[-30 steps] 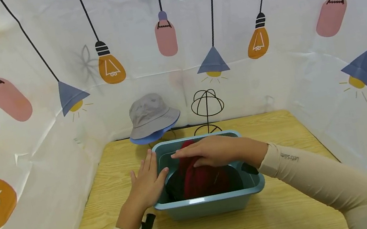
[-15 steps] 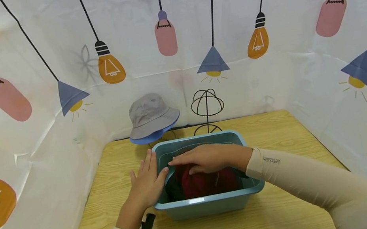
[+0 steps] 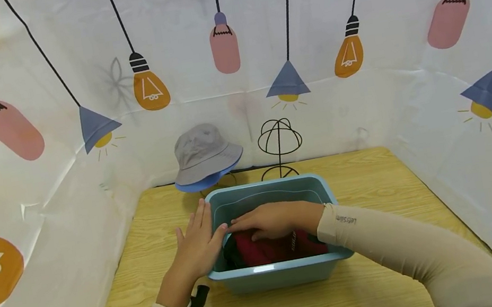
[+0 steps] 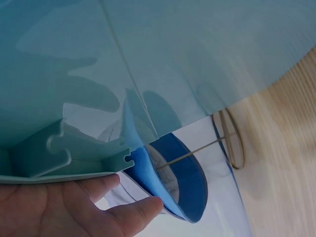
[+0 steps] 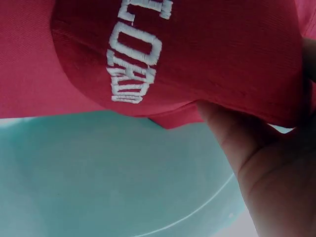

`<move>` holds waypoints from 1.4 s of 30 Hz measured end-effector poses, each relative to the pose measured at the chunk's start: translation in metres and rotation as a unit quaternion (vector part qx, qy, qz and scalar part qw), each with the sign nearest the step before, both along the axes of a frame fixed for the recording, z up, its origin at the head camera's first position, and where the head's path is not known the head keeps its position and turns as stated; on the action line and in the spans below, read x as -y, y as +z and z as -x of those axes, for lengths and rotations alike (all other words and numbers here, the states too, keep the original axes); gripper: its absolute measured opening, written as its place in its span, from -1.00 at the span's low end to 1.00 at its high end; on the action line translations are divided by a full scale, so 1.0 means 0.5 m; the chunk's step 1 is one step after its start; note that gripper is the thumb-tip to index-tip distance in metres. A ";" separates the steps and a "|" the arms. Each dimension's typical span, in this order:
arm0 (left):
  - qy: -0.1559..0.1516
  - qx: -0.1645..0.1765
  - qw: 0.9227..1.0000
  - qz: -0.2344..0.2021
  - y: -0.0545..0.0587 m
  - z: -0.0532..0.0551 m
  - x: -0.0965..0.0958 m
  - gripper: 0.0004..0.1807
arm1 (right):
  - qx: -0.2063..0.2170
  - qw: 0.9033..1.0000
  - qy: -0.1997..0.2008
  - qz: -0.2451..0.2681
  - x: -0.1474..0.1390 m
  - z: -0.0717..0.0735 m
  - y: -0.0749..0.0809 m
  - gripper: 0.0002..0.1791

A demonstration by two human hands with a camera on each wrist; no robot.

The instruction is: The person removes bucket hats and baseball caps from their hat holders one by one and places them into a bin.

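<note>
A blue-green plastic bin [image 3: 282, 275] stands on the table in front of me. In it lies a red cap [image 3: 263, 251] with white stitched letters, large in the right wrist view. My right hand [image 3: 268, 221] is laid flat over the cap, fingers straight and pointing left. In the right wrist view the thumb [image 5: 232, 138] touches the cap's edge. My left hand [image 3: 195, 245] rests against the bin's left side, fingers straight, thumb spread over the rim. Something dark [image 3: 233, 255] shows at the bin's left end, beside the cap.
Behind the bin, a grey bucket hat [image 3: 204, 152] with a blue underside sits on a wire stand at the back left. A bare black wire hat stand [image 3: 279, 143] is to its right. White sheeting [image 3: 239, 111] printed with lamps surrounds the wooden table [image 3: 354, 163].
My right hand has moved down and slightly left into the bin, and the red cap lies lower and flatter under it. Its white lettering shows more. The left hand has stayed put.
</note>
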State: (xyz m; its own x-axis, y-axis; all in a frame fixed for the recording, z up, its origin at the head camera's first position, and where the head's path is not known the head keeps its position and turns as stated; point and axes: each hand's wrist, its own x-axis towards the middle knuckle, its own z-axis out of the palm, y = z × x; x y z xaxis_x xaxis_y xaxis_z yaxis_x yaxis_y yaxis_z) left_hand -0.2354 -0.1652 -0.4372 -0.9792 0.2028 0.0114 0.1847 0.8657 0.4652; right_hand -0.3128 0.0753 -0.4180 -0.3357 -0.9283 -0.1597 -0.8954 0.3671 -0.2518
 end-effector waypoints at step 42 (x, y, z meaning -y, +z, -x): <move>0.001 -0.003 1.000 -0.004 0.004 -0.003 -0.003 -0.05 | 0.031 0.995 -0.015 -0.094 -0.019 -0.005 -0.014 0.09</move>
